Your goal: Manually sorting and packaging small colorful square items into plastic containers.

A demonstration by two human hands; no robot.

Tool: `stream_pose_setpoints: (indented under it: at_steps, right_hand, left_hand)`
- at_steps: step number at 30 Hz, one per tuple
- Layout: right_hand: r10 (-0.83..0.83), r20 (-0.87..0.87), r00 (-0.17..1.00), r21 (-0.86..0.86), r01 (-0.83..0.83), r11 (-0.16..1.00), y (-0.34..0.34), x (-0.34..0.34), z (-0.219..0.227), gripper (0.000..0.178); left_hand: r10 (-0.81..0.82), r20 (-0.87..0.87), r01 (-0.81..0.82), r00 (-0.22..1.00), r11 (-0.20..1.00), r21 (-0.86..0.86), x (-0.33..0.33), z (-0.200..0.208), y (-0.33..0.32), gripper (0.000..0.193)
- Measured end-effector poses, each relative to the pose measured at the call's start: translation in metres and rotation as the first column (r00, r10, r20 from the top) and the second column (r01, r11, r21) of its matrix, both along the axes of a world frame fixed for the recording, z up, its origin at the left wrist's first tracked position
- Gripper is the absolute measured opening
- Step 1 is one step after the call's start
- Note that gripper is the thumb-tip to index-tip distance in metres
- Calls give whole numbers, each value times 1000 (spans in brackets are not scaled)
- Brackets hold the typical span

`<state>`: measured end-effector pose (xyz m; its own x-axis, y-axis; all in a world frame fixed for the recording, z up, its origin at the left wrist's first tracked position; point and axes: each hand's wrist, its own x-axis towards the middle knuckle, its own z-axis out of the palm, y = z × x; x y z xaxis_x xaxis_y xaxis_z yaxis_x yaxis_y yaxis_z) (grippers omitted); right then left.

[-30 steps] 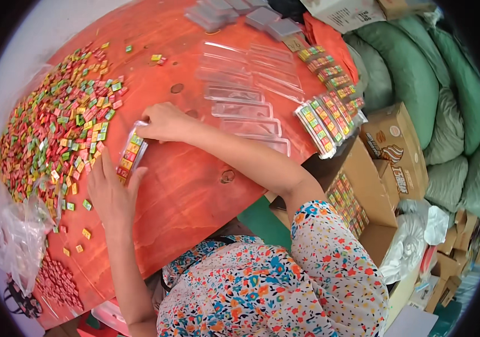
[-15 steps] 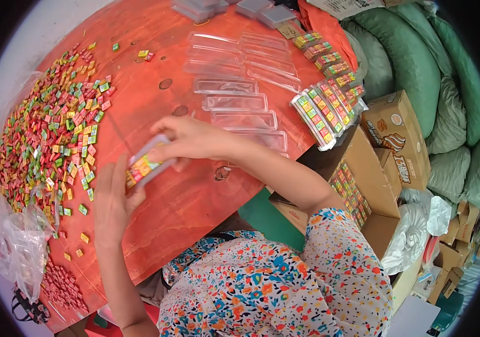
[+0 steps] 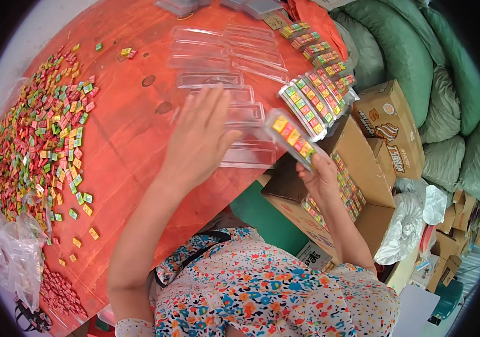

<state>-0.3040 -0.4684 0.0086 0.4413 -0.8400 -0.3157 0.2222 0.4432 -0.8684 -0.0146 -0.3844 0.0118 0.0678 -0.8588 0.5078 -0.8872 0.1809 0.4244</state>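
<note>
A long clear plastic box [image 3: 289, 135], filled with a row of small yellow, red and green packets, is tilted in the grip of my right hand [image 3: 321, 175]. My fingers and thumb pinch its near end, over the edge of the red table. My left hand [image 3: 198, 137] holds nothing; its fingers are stretched out above the row of clear empty trays [image 3: 249, 155], partly covering some of them. Beside the held box, several filled boxes [image 3: 320, 96] stand side by side at the table's right edge. A large heap of loose packets [image 3: 40, 149] covers the left side.
Below the table's right edge, an open cardboard carton [image 3: 376, 238] contains rows of packets. Another brown carton [image 3: 389, 121] and green sacks [image 3: 394, 53] are beyond it. Crumpled clear plastic [image 3: 18, 253] lies at the left, and grey lids [image 3: 259, 7] sit at the far edge.
The filled box has moved from between both hands at the left to the right edge, now in my right hand alone. My left hand has let go and moved right, over the trays.
</note>
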Motion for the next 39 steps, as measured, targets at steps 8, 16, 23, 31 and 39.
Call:
stream_pose_setpoints:
  at_steps: [8,16,23,31,39]
  right_hand:
    - [-223,-33,974,165,225,960,-1,3,-20,33]
    - [-336,-27,941,223,333,916,-13,24,-22,31]
    - [-185,-90,979,191,199,961,-21,20,-18,45]
    - [-156,-141,978,237,186,954,7,16,-27,51]
    - [332,-195,923,-178,-366,914,74,35,-18,24]
  left_hand:
    - [78,241,-144,967,952,270,-28,-51,-44,76]
    - [71,228,-135,971,950,281,-20,-51,-39,76]
    - [72,205,-131,976,949,286,-16,-48,-33,76]
    - [151,239,-221,959,927,304,9,-49,8,78]
    - [331,228,-390,916,869,303,40,-46,64,82]
